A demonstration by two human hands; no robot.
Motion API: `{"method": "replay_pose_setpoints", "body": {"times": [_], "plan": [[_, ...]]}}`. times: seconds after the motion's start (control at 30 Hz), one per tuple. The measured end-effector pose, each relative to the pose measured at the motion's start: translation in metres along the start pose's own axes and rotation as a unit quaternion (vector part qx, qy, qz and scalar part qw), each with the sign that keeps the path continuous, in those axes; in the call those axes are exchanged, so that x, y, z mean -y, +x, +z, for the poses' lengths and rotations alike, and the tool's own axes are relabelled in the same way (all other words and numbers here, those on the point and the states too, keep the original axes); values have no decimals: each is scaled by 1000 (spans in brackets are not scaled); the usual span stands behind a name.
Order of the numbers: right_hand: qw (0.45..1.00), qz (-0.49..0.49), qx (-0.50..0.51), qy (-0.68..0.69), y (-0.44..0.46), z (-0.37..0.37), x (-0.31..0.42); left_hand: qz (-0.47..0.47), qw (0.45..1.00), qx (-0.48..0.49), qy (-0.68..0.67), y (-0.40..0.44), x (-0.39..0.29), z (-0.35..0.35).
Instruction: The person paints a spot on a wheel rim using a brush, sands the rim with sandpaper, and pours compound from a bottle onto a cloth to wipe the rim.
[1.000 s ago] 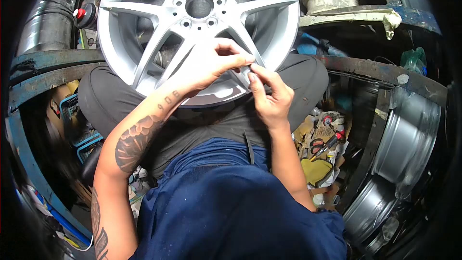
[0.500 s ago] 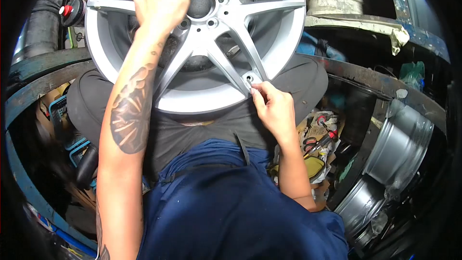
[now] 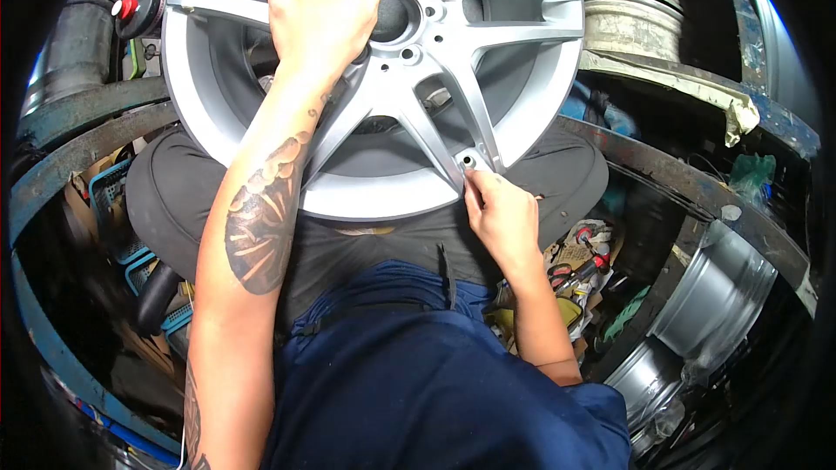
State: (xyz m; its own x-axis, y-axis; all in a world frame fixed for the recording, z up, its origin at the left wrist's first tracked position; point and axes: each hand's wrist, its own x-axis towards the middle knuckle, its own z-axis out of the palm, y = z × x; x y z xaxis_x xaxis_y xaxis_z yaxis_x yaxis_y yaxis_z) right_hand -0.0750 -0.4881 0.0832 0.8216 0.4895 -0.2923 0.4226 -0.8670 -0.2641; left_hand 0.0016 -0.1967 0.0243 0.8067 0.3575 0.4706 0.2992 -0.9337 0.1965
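Head view is showing a shirt [image 3: 444,392] nearest, with a person's spread legs [image 3: 174,187] reaching out beyond it. On the near right, scissors [image 3: 562,274] are lying among clutter; on the left, blue baskets [image 3: 109,196] are standing beside the leg. Ahead, the wheel [image 3: 374,204] is resting face up on the legs, its far edge running out of view. At its near right, the right hand [image 3: 509,222] is working close to a small hole [image 3: 468,162] by a spoke's end, thumb and forefinger drawn together in a pinch. Whether that grip is closing on something small, I cannot tell. Farther off, the left hand [image 3: 324,22] is lying over the spokes left of the centre hole [image 3: 396,17], its fingers a little apart and clamping nothing visible; their tips are passing out of view. Judging by this, fine fingertip work at the small hole is in hand, the left hand probably steadying the wheel. Such work seems to be calling for a still wheel and a precise right pinch. Beyond, old rims [image 3: 631,22] are standing far right, and a red-knobbed tool [image 3: 144,10] is sitting far left.
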Motion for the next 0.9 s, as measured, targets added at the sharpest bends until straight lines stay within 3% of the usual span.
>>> {"method": "replay_pose_setpoints", "body": {"times": [0.53, 0.67, 0.77, 0.8, 0.9], "plan": [[999, -9, 16, 48, 7, 2, -6, 10, 999, -1, 44, -1, -3, 0], [997, 6, -41, 67, 5, -10, 0, 24, 998, -4, 58, -2, -4, -1], [997, -8, -21, 67, 7, 2, -6, 28, 997, -47, 55, -3, -2, 10], [997, 18, 36, 68, 7, 2, -5, 28, 998, -38, 50, -3, -2, 8], [998, 9, 41, 50, 11, -3, -4, 22, 998, -21, 48, -2, 0, 2]]}}
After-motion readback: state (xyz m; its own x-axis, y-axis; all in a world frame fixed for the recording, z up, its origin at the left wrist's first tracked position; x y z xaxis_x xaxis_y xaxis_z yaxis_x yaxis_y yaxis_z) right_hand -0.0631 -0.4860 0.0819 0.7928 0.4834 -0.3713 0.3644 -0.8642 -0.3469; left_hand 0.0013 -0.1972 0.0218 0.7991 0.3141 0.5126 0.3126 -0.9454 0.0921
